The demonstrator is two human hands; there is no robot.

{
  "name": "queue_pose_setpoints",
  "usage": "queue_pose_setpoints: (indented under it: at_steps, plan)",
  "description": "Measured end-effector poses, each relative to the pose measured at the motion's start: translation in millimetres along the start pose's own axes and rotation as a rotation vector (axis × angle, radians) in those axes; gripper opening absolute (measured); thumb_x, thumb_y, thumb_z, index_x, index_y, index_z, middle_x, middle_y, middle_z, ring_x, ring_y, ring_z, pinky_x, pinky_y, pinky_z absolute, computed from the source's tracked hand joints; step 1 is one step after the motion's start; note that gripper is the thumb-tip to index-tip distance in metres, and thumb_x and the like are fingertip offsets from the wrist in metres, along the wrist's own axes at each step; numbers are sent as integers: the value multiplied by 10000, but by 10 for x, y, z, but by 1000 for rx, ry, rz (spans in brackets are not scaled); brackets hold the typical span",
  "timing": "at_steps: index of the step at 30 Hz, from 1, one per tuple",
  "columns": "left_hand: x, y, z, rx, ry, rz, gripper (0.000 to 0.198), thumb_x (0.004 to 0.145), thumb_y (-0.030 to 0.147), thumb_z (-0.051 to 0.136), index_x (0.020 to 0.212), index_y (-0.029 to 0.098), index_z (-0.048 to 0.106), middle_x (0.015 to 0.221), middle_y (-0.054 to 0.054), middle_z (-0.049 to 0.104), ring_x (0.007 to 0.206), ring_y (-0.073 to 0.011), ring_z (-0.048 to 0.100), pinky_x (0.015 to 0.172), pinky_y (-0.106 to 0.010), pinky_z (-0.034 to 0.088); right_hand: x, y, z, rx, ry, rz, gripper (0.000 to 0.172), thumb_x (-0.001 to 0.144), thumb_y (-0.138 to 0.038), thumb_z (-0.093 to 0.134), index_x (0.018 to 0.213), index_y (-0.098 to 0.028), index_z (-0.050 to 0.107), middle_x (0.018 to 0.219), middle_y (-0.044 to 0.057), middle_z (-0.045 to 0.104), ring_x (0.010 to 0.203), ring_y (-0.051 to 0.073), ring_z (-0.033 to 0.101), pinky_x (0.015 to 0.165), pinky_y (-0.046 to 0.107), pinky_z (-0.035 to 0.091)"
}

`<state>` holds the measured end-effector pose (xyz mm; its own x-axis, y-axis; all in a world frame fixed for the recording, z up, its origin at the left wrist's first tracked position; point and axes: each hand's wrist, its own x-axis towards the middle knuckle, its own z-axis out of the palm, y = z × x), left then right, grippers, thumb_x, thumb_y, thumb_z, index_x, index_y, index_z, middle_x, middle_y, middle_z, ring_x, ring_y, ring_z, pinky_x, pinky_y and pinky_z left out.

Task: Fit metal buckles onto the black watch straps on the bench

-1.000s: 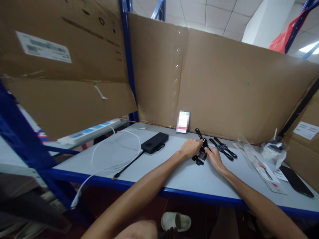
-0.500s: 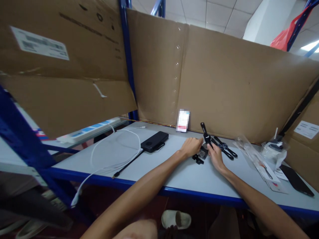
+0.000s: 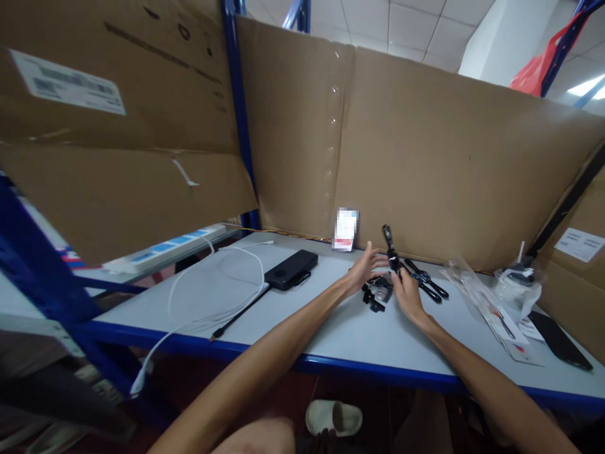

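Observation:
My right hand (image 3: 407, 291) pinches a black watch (image 3: 390, 249) and holds it up off the grey table (image 3: 302, 315), its strap standing upright. My left hand (image 3: 366, 267) hovers just left of it with the fingers spread, holding nothing. Below the two hands lies a small black clamp-like piece (image 3: 375, 294). Two more black watches (image 3: 425, 280) lie flat just right of my right hand.
A black power bank (image 3: 290, 270) with white cables (image 3: 222, 284) lies at the left. Clear plastic bags (image 3: 477, 293), printed cards and a black phone (image 3: 560, 340) sit at the right. Cardboard walls (image 3: 425, 157) close the back; a blue shelf post (image 3: 239, 113) stands left.
My right hand has lifted the black watch from the table so its strap stands up. My left hand has let go and opened its fingers.

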<state>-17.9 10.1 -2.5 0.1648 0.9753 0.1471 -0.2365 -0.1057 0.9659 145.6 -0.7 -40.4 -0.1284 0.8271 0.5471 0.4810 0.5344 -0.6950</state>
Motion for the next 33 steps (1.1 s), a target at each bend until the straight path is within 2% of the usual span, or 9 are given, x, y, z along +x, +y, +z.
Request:
queue_pose_setpoints:
  at_steps: [3, 7, 10, 14, 22, 28, 30, 33]
  plan:
    - [-9, 27, -22, -174, -110, -82, 651, 948, 750, 257, 1055, 177, 547, 1068, -132, 675, 967, -194, 686, 854, -330, 577, 14, 128, 29, -211, -85, -51, 206, 932, -364, 468, 790, -228, 532, 680, 43, 623, 632, 212, 560, 595, 290, 316]
    - [-50, -8, -17, -116, -104, -131, 561, 941, 711, 401, 1018, 177, 556, 1029, -113, 678, 882, -183, 692, 810, -331, 588, 24, 194, 12, -339, -95, -72, 234, 967, -334, 416, 834, -218, 569, 710, 68, 653, 659, 231, 587, 609, 295, 310]
    - [-62, -67, 21, -19, -65, -193, 560, 936, 699, 437, 945, 155, 566, 864, -84, 678, 720, -155, 664, 681, -285, 562, 28, 183, -6, -376, -83, -96, 237, 974, -324, 408, 855, -214, 581, 733, 77, 665, 674, 237, 597, 614, 298, 311]
    - [-43, -130, 65, -2, -93, -310, 602, 979, 668, 345, 803, 135, 560, 669, -27, 602, 550, -99, 561, 532, -207, 437, 30, 168, -16, -372, -96, -93, 200, 953, -285, 431, 853, -215, 589, 746, 78, 675, 682, 233, 600, 620, 296, 317]
    - [-36, -152, 100, 62, -101, -237, 488, 939, 608, 501, 803, 144, 562, 656, -15, 599, 540, -99, 559, 534, -218, 425, 61, 157, -71, -333, -83, -114, 216, 911, -311, 467, 771, -216, 602, 724, 73, 679, 648, 230, 569, 617, 301, 341]
    - [-54, -156, 119, 62, -71, -119, 142, 870, 260, 618, 806, 158, 542, 679, 6, 585, 547, -87, 565, 519, -203, 397, 69, 136, -79, -271, -78, -82, 343, 954, -420, 440, 704, -225, 570, 667, 61, 655, 615, 223, 555, 622, 305, 327]
    - [-59, -148, 124, 37, -68, -128, 147, 878, 273, 614, 821, 158, 542, 678, 3, 594, 542, -91, 571, 513, -204, 397, 67, 116, -93, -237, -70, -68, 420, 982, -476, 384, 700, -222, 564, 667, 64, 651, 613, 220, 549, 620, 307, 319]
    - [-64, -125, 129, -53, -87, -176, 293, 941, 432, 558, 869, 148, 554, 697, -24, 631, 543, -108, 594, 509, -213, 418, 59, 74, -118, -192, -35, -47, 516, 1003, -546, 296, 688, -221, 544, 649, 59, 626, 598, 212, 523, 607, 306, 302]
